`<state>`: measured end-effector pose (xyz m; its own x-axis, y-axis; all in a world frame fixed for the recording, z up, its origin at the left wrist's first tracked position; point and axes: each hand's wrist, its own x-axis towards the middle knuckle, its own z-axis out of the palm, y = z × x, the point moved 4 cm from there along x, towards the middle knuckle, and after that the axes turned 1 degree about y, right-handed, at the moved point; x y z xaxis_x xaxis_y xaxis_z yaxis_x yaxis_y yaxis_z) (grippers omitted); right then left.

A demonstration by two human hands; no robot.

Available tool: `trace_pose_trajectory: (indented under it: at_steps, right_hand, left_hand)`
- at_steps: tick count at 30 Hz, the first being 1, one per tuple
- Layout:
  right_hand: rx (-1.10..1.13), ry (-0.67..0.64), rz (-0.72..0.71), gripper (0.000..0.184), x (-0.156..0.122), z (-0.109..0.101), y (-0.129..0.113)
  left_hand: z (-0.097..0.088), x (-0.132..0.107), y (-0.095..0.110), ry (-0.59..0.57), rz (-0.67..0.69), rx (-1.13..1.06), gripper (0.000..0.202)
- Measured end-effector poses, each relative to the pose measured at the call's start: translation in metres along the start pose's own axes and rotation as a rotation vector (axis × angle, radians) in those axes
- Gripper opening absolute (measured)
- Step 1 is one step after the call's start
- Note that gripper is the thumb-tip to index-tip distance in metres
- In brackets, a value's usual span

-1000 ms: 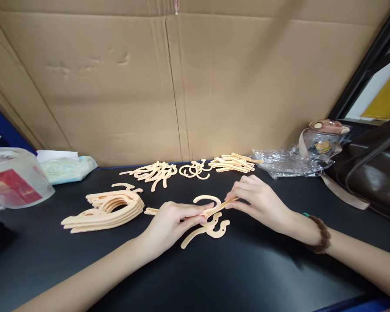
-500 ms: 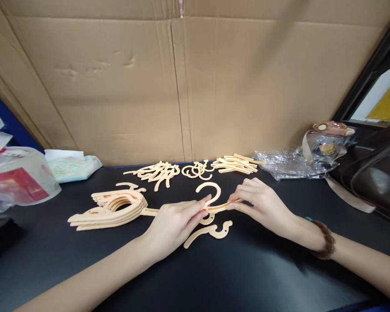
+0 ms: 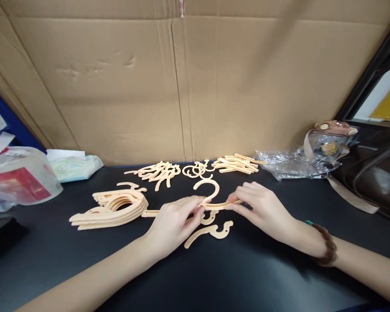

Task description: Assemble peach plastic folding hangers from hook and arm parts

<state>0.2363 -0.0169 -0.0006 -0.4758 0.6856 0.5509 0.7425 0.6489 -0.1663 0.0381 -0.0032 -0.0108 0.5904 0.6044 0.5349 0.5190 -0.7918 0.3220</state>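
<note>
Between my two hands is a cream plastic hanger hook, its curve pointing up, joined or held against a slim curved hanger arm. My left hand pinches the base of the hook with thumb and fingertips. The far end of the arm is pinched in my right hand. Below the hands, a loose curved hanger piece lies on the table, and another hooked piece shows partly behind my left fingertips. A straight strip sticks out left of my left hand.
Folded hangers are stacked at left. Along the back lie piles of curved pieces, hooks and strips. Clear plastic wrap and a strapped bottle stand at right, a tissue pack and translucent tub at left.
The hook and arm have shifted slightly left and up, with both hands still pinching them. The loose pieces on the table stay put.
</note>
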Motion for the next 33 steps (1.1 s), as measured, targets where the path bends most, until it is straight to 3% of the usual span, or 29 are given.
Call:
trace_pose_trajectory:
  at_steps: [6,17,22,28,33]
  right_hand:
    - [0.161,-0.082,0.153,0.023,-0.002,0.002,-0.004]
    - [0.306,-0.099,0.251,0.022,-0.001,0.005,-0.003]
    - [0.326,-0.07,0.309,0.023,0.0,0.004,0.004]
    - [0.418,-0.014,0.407,0.026,0.001,0.003,0.023]
    - [0.496,0.034,0.459,0.031,0.001,0.007,0.04]
  left_hand:
    - [0.002,-0.001,-0.003,-0.032,-0.08,-0.098,0.034]
    - [0.005,-0.002,-0.007,-0.069,-0.158,-0.154,0.042]
    - [0.003,-0.001,-0.008,0.017,-0.109,-0.046,0.049]
    - [-0.005,0.002,-0.01,0.124,-0.105,0.221,0.027]
    - [-0.01,0.004,-0.016,0.172,-0.152,0.255,0.022]
